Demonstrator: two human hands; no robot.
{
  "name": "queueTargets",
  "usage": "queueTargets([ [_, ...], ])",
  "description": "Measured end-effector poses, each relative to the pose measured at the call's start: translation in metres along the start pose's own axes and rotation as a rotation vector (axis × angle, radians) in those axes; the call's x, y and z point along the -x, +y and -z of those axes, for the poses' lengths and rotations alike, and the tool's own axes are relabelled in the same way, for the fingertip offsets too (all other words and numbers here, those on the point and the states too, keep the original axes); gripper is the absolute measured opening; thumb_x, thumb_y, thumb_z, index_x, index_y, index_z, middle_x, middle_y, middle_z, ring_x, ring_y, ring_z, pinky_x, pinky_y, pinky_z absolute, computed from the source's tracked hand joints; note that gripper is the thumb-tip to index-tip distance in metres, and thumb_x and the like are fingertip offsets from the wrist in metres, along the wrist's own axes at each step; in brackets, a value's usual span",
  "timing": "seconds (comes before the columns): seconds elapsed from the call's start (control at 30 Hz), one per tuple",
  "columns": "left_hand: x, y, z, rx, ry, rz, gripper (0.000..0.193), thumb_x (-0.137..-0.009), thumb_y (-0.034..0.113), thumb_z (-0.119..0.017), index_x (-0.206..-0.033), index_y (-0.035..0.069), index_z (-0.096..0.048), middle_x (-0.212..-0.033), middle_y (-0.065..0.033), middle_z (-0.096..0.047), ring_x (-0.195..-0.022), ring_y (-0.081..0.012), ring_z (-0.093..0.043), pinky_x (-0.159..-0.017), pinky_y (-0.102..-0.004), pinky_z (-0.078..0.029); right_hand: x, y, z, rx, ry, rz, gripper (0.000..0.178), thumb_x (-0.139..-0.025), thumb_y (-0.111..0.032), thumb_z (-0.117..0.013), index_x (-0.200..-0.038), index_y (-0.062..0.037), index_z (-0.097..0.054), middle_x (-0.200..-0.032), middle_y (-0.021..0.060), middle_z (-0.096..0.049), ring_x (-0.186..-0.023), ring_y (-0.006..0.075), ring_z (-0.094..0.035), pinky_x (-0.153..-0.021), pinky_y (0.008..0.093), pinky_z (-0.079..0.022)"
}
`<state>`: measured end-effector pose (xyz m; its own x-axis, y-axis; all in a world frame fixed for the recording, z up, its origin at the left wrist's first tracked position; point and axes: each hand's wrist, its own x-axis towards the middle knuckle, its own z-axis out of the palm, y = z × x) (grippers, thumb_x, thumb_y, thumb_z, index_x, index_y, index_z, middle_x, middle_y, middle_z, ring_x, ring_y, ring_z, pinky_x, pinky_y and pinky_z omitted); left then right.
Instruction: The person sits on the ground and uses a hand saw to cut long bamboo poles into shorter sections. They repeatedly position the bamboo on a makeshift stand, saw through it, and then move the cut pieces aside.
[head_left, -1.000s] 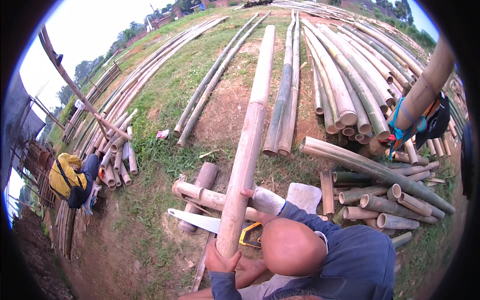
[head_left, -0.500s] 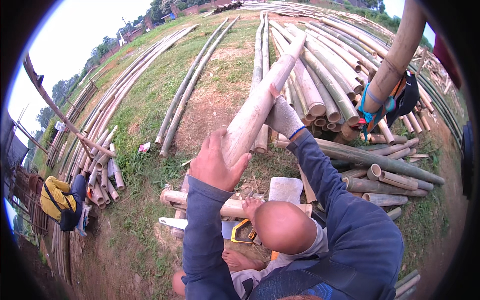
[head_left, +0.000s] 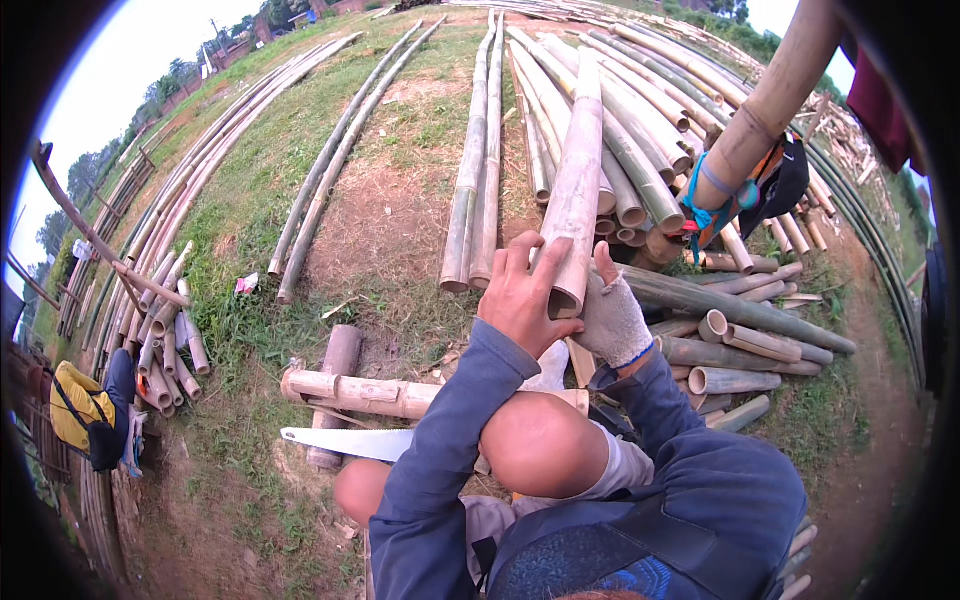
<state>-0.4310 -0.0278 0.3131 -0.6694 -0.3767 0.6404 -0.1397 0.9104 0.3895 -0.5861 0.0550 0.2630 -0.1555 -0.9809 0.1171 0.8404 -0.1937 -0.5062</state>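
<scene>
A thick, pale bamboo pole [head_left: 578, 165] points away from me, its open cut end just in front of my knee. My bare left hand [head_left: 525, 290] wraps the left side near that end. On the other side, my right hand [head_left: 612, 315] in a grey work glove grips the same end from the right and below, thumb up; some of its fingers are hidden. Below my hands a short bamboo log [head_left: 410, 397] lies crosswise over another bamboo piece [head_left: 340, 350]. A hand saw [head_left: 345, 442] lies beside them, its handle hidden behind my left arm.
Stacked bamboo poles [head_left: 640, 180] spread out ahead to the right, with shorter offcuts [head_left: 735, 381] nearer. An upright bamboo post [head_left: 765, 120] carries tied bags. Long poles [head_left: 350, 150] lie on the grass. At left are a yellow-and-black item [head_left: 85, 405] and more bamboo [head_left: 175, 350].
The bamboo pole has swung to point more straight ahead, its near end now further right. Both hands have moved to that end, the right one sliding down toward me. The view has shifted slightly.
</scene>
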Motion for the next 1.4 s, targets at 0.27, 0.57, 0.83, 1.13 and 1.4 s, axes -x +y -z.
queueTargets([
  [0.27,0.018,-0.002,-0.002,0.153,0.067,-0.051,0.072,-0.077,0.033,-0.092,-0.140,0.014,-0.062,-0.133,-0.0143,-0.062,-0.120,-0.0376,-0.063,-0.101,-0.0469,-0.054,-0.017,-0.112,0.021,0.479,0.405,-0.065,0.067,-0.100,-0.042,-0.076,-0.148,-0.0035,-0.049,-0.129,0.0159,-0.067,-0.111,0.0290,-0.072,-0.099,0.0467,-0.060],
  [0.57,0.031,-0.014,0.002,0.129,0.158,0.059,0.052,-0.083,0.025,-0.088,-0.130,0.013,-0.069,-0.124,-0.0127,-0.069,-0.114,-0.0362,-0.069,-0.095,-0.0452,-0.057,-0.184,-0.305,0.055,2.465,1.047,0.113,0.076,-0.093,-0.050,-0.074,-0.149,-0.0027,-0.054,-0.135,0.0253,-0.068,-0.124,0.0404,-0.067,-0.107,0.0543,-0.053],
  [0.83,0.043,-0.064,0.007,0.129,0.142,0.310,0.050,-0.083,0.024,-0.088,-0.129,0.012,-0.071,-0.114,-0.0104,-0.072,-0.102,-0.0289,-0.072,-0.090,-0.0415,-0.058,-0.157,-0.175,0.098,2.350,0.525,0.600,0.057,-0.101,-0.036,-0.068,-0.147,-0.0052,-0.057,-0.134,0.0268,-0.064,-0.128,0.0424,-0.061,-0.111,0.0507,-0.046],
  [1.13,0.068,-0.182,-0.032,0.209,0.097,0.738,0.055,-0.085,0.033,-0.089,-0.130,0.008,-0.071,-0.110,-0.0120,-0.078,-0.096,-0.0246,-0.076,-0.089,-0.0399,-0.060,0.015,0.036,0.140,2.020,0.224,0.538,0.048,-0.094,-0.017,-0.074,-0.141,-0.0095,-0.061,-0.122,0.0206,-0.064,-0.114,0.0402,-0.061,-0.101,0.0490,-0.050],
  [1.4,0.078,-0.262,-0.101,-0.044,0.011,0.938,0.093,-0.078,0.053,-0.092,-0.144,-0.004,-0.059,-0.141,-0.0274,-0.063,-0.133,-0.0383,-0.062,-0.113,-0.0474,-0.048,0.086,0.118,0.239,2.019,-0.038,-0.451,0.061,-0.099,-0.049,-0.068,-0.144,-0.0088,-0.061,-0.127,0.0230,-0.061,-0.116,0.0467,-0.058,-0.100,0.0558,-0.050],
])
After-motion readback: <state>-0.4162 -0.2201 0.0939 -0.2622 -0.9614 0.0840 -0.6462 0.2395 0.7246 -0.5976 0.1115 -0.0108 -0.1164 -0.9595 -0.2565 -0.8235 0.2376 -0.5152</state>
